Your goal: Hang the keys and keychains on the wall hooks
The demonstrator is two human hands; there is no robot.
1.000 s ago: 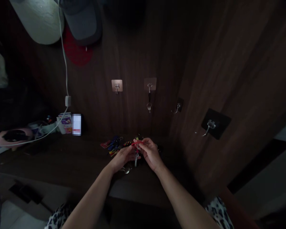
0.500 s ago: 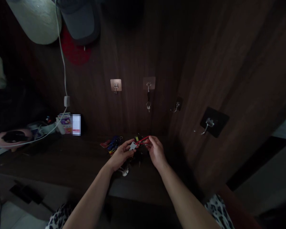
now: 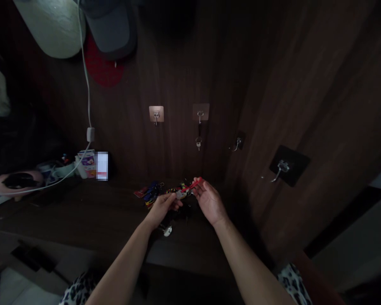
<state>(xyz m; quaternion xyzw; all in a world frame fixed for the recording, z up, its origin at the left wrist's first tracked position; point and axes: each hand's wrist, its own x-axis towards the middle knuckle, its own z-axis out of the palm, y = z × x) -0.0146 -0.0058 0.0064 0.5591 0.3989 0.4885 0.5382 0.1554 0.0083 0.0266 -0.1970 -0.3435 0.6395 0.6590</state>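
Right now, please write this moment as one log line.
left hand: holds pale tag | right hand: at red strap | key: below wall hook

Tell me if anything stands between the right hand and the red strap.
Nothing visible does. The red strap runs from the pale tag in the left hand to the right hand, at its fingers. The blue straps lie off to the left, outside that gap.

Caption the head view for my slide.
Left hand holding a pale tag, right hand at its red strap, below a hanging key.
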